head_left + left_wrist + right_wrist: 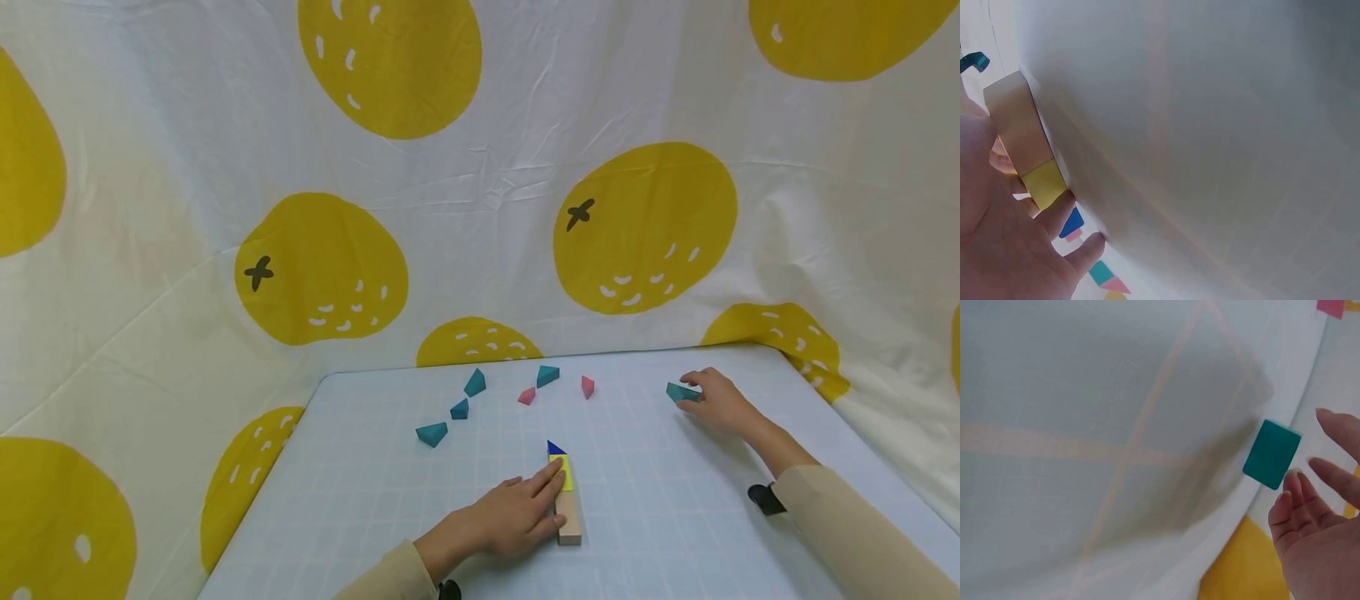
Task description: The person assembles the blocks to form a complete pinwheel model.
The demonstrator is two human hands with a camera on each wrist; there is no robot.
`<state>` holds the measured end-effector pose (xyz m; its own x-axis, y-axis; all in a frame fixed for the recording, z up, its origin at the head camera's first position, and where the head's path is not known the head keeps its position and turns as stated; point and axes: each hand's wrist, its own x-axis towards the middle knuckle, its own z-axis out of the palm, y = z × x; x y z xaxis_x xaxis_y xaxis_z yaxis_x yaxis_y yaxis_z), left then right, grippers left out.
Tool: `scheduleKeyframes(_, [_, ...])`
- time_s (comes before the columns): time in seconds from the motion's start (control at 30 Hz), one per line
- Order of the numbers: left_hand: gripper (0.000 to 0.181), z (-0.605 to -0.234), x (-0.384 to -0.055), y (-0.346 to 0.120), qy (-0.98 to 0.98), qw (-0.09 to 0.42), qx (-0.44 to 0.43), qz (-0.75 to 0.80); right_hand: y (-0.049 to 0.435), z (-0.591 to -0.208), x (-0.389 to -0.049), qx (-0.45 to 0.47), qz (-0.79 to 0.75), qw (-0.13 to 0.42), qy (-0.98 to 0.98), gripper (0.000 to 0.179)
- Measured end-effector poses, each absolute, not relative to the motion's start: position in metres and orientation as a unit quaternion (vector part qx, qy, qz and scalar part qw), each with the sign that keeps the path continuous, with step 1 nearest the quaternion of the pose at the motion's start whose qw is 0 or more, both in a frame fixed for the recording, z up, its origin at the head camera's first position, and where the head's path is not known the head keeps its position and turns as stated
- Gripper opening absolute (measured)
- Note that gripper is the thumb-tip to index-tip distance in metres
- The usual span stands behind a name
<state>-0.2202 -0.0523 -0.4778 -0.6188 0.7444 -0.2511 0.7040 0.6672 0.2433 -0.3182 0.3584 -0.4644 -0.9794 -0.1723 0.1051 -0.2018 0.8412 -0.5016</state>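
My left hand (pixel 517 512) rests, fingers extended, over a short row of blocks: a plain wooden block (pixel 569 529) nearest me, a yellow piece (pixel 567 481) beyond it, and a blue triangle (pixel 556 448) at the far tip. In the left wrist view the fingers lie against the yellow piece (pixel 1044 181), with the wooden block (pixel 1019 122) beside the palm. Far to the right, my right hand (pixel 720 402) is at a teal block (pixel 681 392), fingers and thumb spread about it. The right wrist view shows fingertips at one corner of the teal block (pixel 1272 454), with gaps between fingers.
Several teal pieces (pixel 432 434) are scattered along the far left and back of the tabletop (pixel 345 500). Two small pink pieces (pixel 527 396) lie between the hands, farther back. A white curtain (pixel 480 250) with yellow fruit shapes hangs behind the table.
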Motion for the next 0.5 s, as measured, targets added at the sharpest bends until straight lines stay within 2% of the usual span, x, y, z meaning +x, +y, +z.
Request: scheduleKeyframes(0.5, [0.073, -0.479, -0.221, -0.052, 0.899, 0.161, 0.404, 0.056, 0.364, -0.471, -0.331, 0.065, 0.258, -0.009, -0.964, 0.042])
